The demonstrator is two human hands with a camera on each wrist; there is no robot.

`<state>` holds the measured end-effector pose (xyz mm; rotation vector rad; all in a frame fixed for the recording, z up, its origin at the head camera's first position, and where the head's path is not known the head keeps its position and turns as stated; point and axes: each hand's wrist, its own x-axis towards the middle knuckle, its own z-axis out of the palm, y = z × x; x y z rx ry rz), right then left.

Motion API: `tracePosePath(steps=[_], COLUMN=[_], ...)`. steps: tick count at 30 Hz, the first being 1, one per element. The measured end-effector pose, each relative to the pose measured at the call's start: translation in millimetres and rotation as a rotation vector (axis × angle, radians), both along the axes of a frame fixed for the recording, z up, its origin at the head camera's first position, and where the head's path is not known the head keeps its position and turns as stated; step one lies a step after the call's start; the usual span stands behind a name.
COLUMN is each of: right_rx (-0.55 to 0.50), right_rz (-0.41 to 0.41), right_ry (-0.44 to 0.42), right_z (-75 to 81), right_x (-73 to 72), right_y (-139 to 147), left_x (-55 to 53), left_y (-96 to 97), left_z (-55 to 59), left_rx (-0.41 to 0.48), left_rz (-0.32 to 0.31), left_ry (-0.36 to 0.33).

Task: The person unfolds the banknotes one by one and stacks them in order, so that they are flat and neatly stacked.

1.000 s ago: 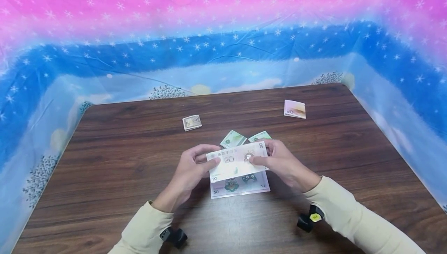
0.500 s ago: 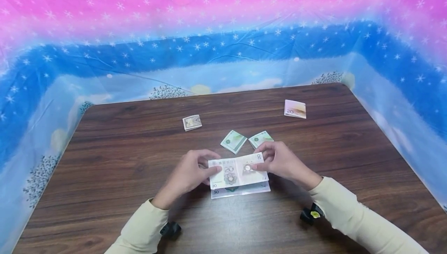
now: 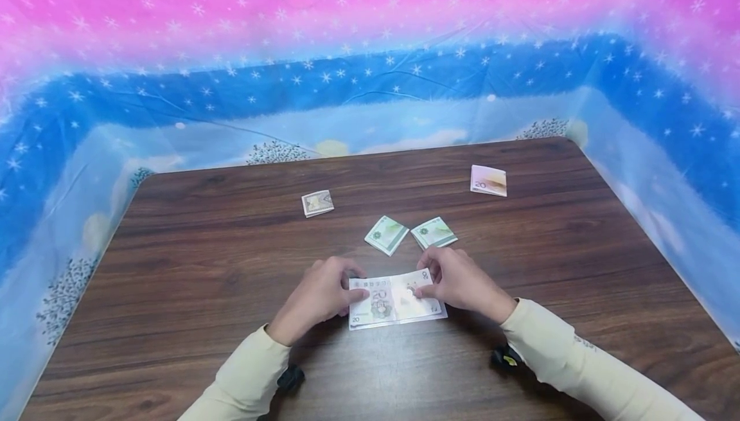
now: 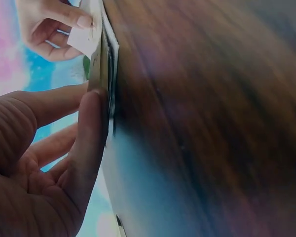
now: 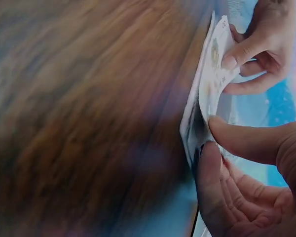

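Note:
A pale banknote marked 20 (image 3: pixel 399 295) is held open by both hands, with a crease down its middle. The left hand (image 3: pixel 315 292) pinches its left end, thumb on top. At the other end the right hand (image 3: pixel 462 285) pinches it near the far corner. Beneath it lies a second banknote (image 3: pixel 399 323), mostly covered, with its near edge showing. In the right wrist view the held banknote (image 5: pixel 216 69) bows slightly above the lower layers, its right end between thumb and finger.
Two folded green banknotes, the left one (image 3: pixel 386 235) and the right one (image 3: pixel 433 232), lie just beyond the hands. Farther back are a small folded brownish banknote (image 3: pixel 318 203) and a folded pink-yellow 20 note (image 3: pixel 488 180). All rest on a dark wooden table (image 3: pixel 202 247).
Both hands have lowered the 20 banknote toward the person, so it now covers most of the 50 banknote below. The green folded banknotes behind have come into fuller view.

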<state>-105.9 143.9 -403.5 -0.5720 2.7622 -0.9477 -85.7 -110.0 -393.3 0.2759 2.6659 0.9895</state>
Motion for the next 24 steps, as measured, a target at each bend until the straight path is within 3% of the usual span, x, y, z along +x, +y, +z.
tracePosePath(steps=[6, 10, 14, 20, 24], right_rx=[0.093, 0.092, 0.055, 0.005, 0.028], right_rz=[-0.016, -0.024, -0.074, -0.218, -0.319], right_ry=[0.061, 0.048, 0.034, 0.014, 0.045], right_z=[-3.2, -1.3, 7.4, 20.6, 18.3], right_x=[0.5, -2.8, -16.8, -55.2, -82.5], right_y=[4, 10, 22, 57, 82], left_x=[1.0, 1.7, 1.3, 1.8, 1.1], left_y=[3.0, 3.3, 0.2, -8.8, -13.8], left_z=[-1.6, 0.8, 4.8, 10.4, 11.8], left_rx=[-0.139, -0.167, -0.097, 0.079, 0.152], left_rz=[0.008, 0.015, -0.003, 0.031, 0.046], left_ry=[0.111, 0.148, 0.188, 0.097, 0.087])
